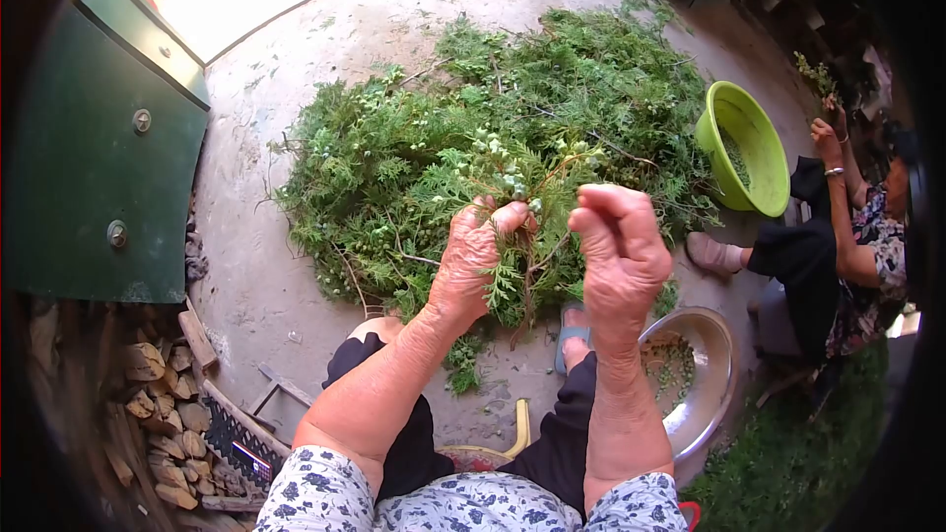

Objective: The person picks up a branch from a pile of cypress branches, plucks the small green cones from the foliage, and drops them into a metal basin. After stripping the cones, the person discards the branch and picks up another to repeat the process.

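My left hand (471, 261) is closed around the stem of a conifer sprig (512, 281), which has feathery green leaves and pale green cones (510, 177) at its top. Just right of the sprig, my right hand (626, 266) is raised with thumb and forefinger drawn together. Anything between those fingertips is too small to make out. Beyond both hands spreads a large pile of cut conifer branches (374, 172). A shiny metal basin (719, 374) stands below my right forearm, holding many small green cones (668, 365).
A lime-green tub (769, 163) tilts beside the pile. At the right, another person's hand (830, 143) is near a sprig (816, 74). Split firewood (168, 433) is stacked at lower left, below a dark green metal door (89, 167). More greenery (788, 463) lies at lower right.
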